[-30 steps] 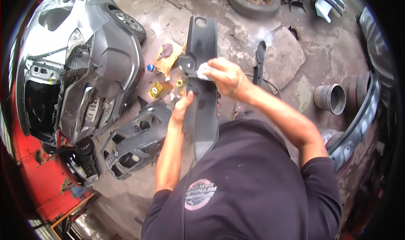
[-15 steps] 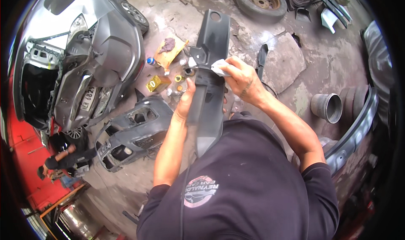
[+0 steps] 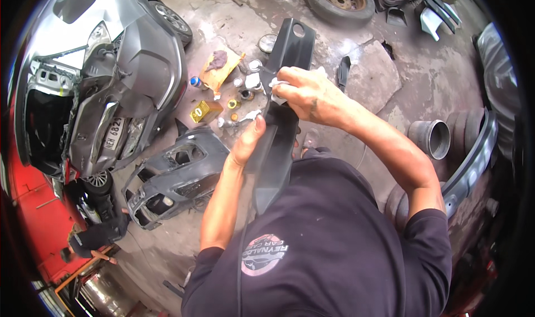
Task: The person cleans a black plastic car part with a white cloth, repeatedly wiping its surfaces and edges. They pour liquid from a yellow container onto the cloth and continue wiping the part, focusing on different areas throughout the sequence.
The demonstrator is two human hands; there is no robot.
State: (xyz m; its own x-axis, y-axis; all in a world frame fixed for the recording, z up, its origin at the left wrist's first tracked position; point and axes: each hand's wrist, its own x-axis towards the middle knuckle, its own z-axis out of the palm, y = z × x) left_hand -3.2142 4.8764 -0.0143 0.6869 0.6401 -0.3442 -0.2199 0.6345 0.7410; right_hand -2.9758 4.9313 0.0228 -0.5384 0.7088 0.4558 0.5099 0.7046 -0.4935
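A long dark plastic car trim panel (image 3: 277, 141), with a round hole near its far end, slants away from my body. My left hand (image 3: 245, 143) grips it from the left; the thumb lies along the near side, and most fingers are hidden underneath. In my right hand (image 3: 313, 96) is a crumpled white cloth (image 3: 278, 87), pinched and pressed to the panel's middle. The hand covers part of the cloth.
On the floor beyond my left hand are a yellow tin (image 3: 205, 111), a blue-capped bottle (image 3: 196, 82), small jars and yellow paper (image 3: 222, 72). A bumper (image 3: 178, 172) and a damaged car (image 3: 128, 66) lie left, a co-worker (image 3: 100, 236) lower left. Wheel rims (image 3: 433, 139) stand right.
My right hand with the cloth has shifted slightly and turned across the panel. The panel's far end has tilted right. The co-worker at the lower left has changed posture.
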